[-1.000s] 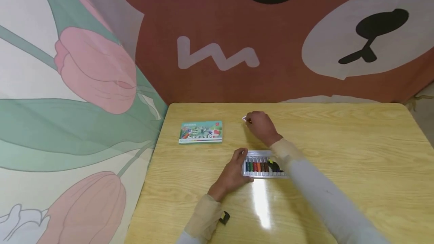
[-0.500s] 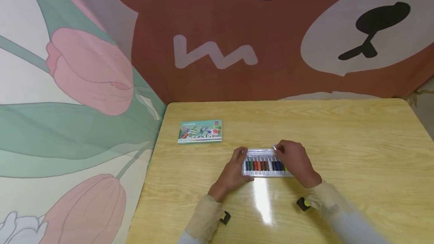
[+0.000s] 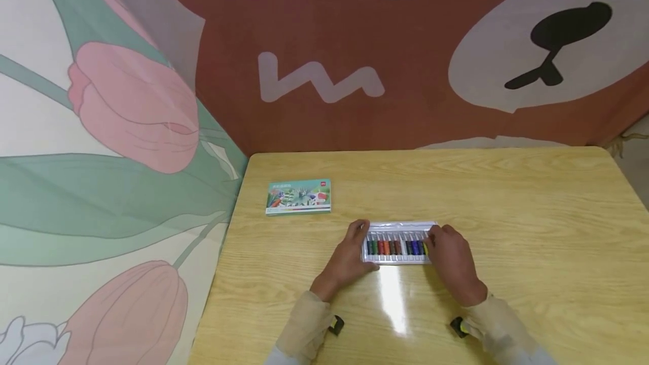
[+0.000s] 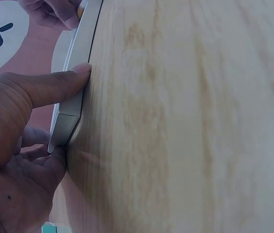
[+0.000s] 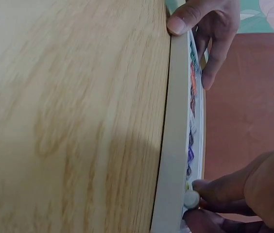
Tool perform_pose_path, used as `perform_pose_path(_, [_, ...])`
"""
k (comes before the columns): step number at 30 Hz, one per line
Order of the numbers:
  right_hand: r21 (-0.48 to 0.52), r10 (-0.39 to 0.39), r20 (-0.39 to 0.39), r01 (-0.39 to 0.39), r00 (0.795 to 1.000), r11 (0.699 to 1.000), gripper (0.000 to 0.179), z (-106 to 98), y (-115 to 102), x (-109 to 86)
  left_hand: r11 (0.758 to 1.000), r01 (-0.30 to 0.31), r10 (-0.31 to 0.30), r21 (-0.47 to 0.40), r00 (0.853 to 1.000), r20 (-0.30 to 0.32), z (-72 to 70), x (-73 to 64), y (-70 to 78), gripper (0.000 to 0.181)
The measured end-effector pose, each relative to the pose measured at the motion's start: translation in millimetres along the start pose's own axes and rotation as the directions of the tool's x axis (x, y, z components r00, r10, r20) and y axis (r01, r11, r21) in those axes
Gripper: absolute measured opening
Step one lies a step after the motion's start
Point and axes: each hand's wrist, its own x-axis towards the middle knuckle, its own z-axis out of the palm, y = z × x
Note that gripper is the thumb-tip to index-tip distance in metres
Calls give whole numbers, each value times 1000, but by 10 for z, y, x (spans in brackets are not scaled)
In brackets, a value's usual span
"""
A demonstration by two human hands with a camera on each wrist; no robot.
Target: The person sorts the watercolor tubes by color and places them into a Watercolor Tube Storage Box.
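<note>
A white plastic tray (image 3: 403, 225) holds a row of small paint tubes (image 3: 392, 247) in several colours, lying side by side. My left hand (image 3: 345, 263) grips the tray's left end, thumb on the near side wall and fingers at the far edge. In the left wrist view the thumb (image 4: 64, 85) presses that wall. At the tray's right end my right hand (image 3: 453, 261) pinches one paint tube; its round white cap (image 5: 191, 199) shows between thumb and fingers in the right wrist view. The hand covers most of that tube, low over its end of the tray.
A flat teal box (image 3: 298, 197) with a printed plant picture lies behind and left of the tray. The wooden table (image 3: 532, 213) meets a wall cloth (image 3: 324, 123) at its back edge. Dark wrist cameras (image 3: 458, 326) hang near both cuffs.
My right hand has come from the table's back, holding the small tube, down to the tray's right end and lowered it there. My left hand has stayed on the tray.
</note>
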Motion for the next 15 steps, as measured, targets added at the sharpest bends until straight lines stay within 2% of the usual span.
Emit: perform_pose_path(15, [-27, -17, -72, 15, 997, 1000, 11, 62, -28, -86, 1000, 5, -5, 0, 1000, -9, -4, -1, 24, 112])
